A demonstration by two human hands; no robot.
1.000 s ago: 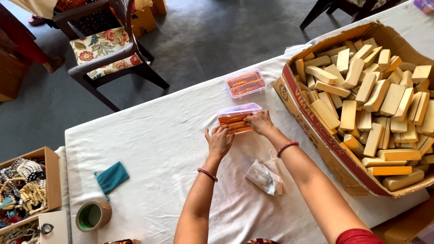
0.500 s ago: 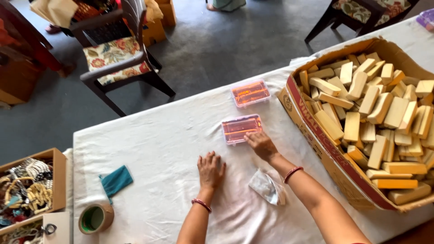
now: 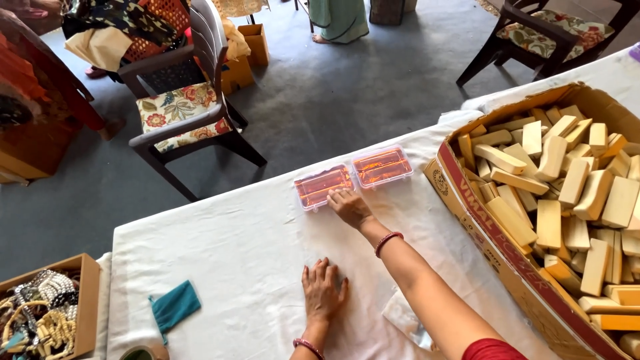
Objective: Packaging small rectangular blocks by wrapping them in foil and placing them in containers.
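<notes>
a table under a white cloth (image 3: pixel 227 260) carries everything, and both hands lie on it. to the right of the hands stands a big open cardboard box (image 3: pixel 497 243) heaped with pale wooden blocks (image 3: pixel 573 193). beyond the table, past the reaching hand and to its left, a dark chair with a flowered cushion (image 3: pixel 177 120) stands on the grey floor. far to the left of the hands, at the table's near corner, a smaller box of bead strings (image 3: pixel 43 313) sits, with a folded teal cloth (image 3: pixel 175 307) and the top of a tape roll (image 3: pixel 143 352) between it and the resting hand.

the right hand (image 3: pixel 350 207) is stretched forward, fingers extended and resting on the near edge of a clear plastic case with orange contents (image 3: pixel 323 187); it is not closed around the case, only touching it. a second such case (image 3: pixel 381 167) lies just right of the first, their short ends touching or nearly so, beyond the fingertips.

the left hand (image 3: pixel 323 290) lies flat, palm down, fingers spread on the bare cloth, nearer the body and well apart from the cases, gripping nothing. a crumpled clear plastic bag (image 3: pixel 407 323) peeks out under the right forearm.
</notes>
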